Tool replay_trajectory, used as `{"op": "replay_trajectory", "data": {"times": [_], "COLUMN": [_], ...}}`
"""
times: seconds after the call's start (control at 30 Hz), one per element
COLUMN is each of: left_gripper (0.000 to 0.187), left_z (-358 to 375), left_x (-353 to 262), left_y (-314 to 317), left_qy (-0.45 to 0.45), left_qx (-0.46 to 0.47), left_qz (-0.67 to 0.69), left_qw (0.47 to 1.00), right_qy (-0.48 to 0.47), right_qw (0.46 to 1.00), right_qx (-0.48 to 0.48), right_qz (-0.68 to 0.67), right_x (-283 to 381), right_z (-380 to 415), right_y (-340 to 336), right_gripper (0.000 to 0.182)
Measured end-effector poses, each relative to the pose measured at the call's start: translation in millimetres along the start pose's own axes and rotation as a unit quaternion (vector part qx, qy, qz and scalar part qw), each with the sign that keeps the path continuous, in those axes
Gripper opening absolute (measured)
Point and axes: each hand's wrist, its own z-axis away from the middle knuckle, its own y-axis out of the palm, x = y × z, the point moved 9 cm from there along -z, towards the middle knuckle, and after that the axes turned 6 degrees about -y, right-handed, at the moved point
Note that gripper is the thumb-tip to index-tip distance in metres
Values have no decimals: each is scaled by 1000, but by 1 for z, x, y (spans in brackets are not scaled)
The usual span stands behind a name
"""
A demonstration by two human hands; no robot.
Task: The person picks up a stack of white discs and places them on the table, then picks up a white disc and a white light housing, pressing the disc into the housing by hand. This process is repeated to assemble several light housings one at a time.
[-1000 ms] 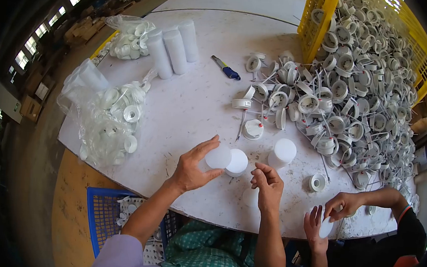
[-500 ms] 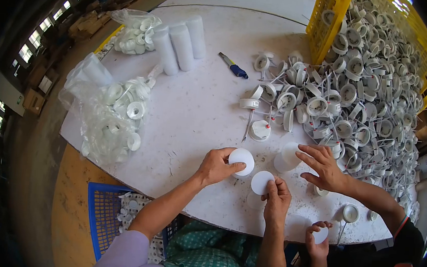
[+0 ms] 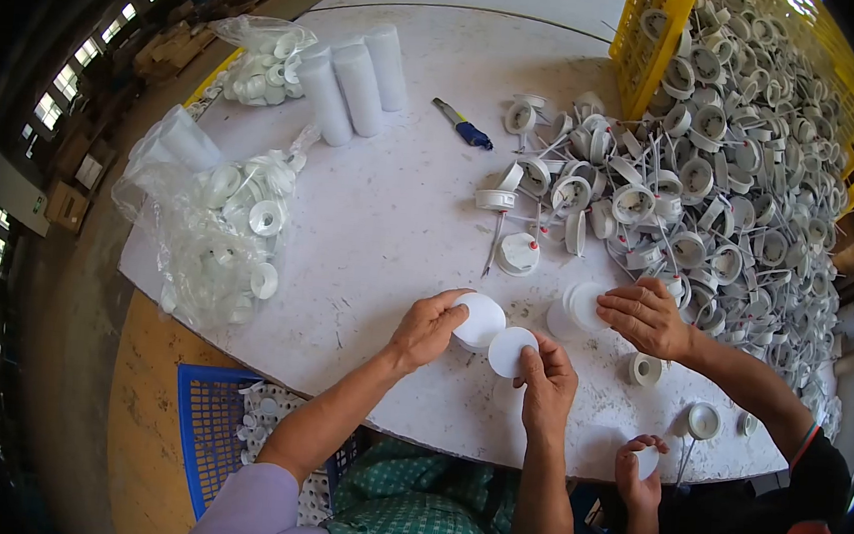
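My left hand [image 3: 427, 329] grips a stack of round white discs [image 3: 480, 317] near the table's front edge. Just right of it, my right hand [image 3: 546, 382] pinches a single white disc [image 3: 513, 352] between thumb and fingers; its left edge meets or overlaps the stack. A co-worker's hand [image 3: 646, 317] touches the top disc of another white stack [image 3: 571, 311] standing on the table. That person's other hand [image 3: 639, 475] holds a white disc [image 3: 646, 462] at the table edge.
White plastic rings with stems [image 3: 695, 178] are heaped at the right by a yellow crate [image 3: 650, 49]. A blue-handled knife [image 3: 463, 124] lies mid-table. Plastic bags of white parts [image 3: 218, 241] and wrapped cylinders [image 3: 358, 86] are at the left. A blue basket [image 3: 208, 431] sits below.
My right hand and its disc have moved left and up to my left hand's stack, which is now tilted. The co-worker's upper hand has closed in on the other stack's top disc.
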Motion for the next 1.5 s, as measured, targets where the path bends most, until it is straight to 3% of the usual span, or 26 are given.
{"op": "replay_trajectory", "data": {"times": [0.17,0.43,0.57,0.67,0.73,0.83,1.03,1.23,1.33,1.5], "left_gripper": [35,26,25,27,31,37,38,34,32,31], "left_z": [5,12,9,12,24,36,49,53,55,59], "left_x": [-7,-2,8,3,-23,-46,-56,-42,-42,-46], "left_y": [-3,-17,-23,-28,-35,-35,-8,9,18,22], "left_qy": [23,15,20,8,46,69,33,-7,-7,-27], "left_qx": [-20,-72,-87,-112,-164,-155,-80,-27,0,20], "left_qz": [-15,107,148,130,81,-27,12,22,55,-14], "left_qw": [999,992,985,985,982,985,996,999,998,999], "right_qy": [-24,-29,-37,-28,-22,-6,-18,27,30,26], "right_qw": [998,996,997,999,1000,998,997,998,993,997], "right_qx": [18,12,-3,-10,-13,3,30,39,40,31], "right_qz": [46,87,64,20,-7,-60,-65,-39,-104,-63], "right_x": [5,3,7,8,11,17,21,15,17,19], "right_z": [-19,-23,-24,-26,-26,-21,-9,2,5,10], "right_y": [20,20,20,19,20,30,39,25,25,23], "right_gripper": [25,26,26,24,23,21,20,21,22,17]}}
